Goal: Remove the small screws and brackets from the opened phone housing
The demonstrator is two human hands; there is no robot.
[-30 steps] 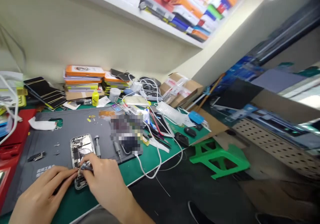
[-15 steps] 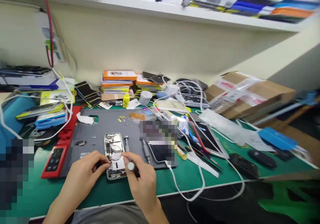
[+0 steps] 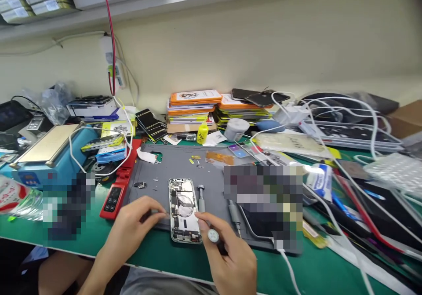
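Note:
An opened smartphone (image 3: pixel 185 210) lies on the grey work mat (image 3: pixel 184 158), its inner boards and a round coil showing. Just off its left edge is my left hand (image 3: pixel 140 220), thumb and index finger pinched together; anything between the tips is too small to make out. My right hand (image 3: pixel 229 251) holds a screwdriver (image 3: pixel 213 235) with a round grey cap, its shaft mostly hidden by the fingers. The right index fingertip is at the phone's right edge. Another screwdriver (image 3: pixel 201 198) lies right beside the phone, and a third screwdriver (image 3: pixel 234 218) lies farther right.
Small loose parts (image 3: pixel 141 184) lie on the mat's left. A red device (image 3: pixel 114 202) with buttons borders the mat. Behind stand a yellow bottle (image 3: pixel 202 133), a white tub (image 3: pixel 236 129) and stacked orange boxes (image 3: pixel 195 97). A white cable (image 3: pixel 290 268) crosses the front edge at right.
The view has swung left, so things appear farther right. My left fingertips have come away from the phone's left edge. My right hand still holds the screwdriver by the phone's right side.

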